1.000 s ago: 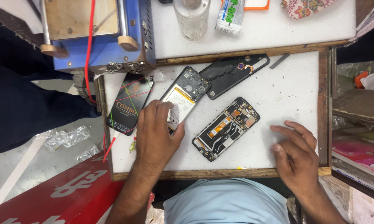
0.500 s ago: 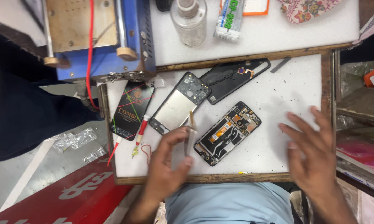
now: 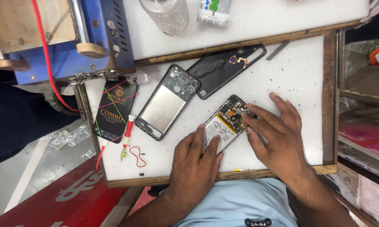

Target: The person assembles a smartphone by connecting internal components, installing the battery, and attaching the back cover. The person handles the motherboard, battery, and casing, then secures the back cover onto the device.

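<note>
Fingers of the left hand [image 3: 193, 166] are laid flat on the lower end of an opened phone [image 3: 225, 125], while the spread fingers of the right hand [image 3: 280, 134] are pressed on its upper end. It is held on the white board [image 3: 290, 71], near its front edge. A frame [image 3: 168, 101], a back cover [image 3: 225, 67] and a screwdriver [image 3: 127, 134] are seen to the left.

White worktop [image 3: 282, 80], blue machine [image 3: 63, 63] with red cable [image 3: 50, 71], black back cover [image 3: 225, 69], red-handled screwdriver [image 3: 128, 130].
</note>
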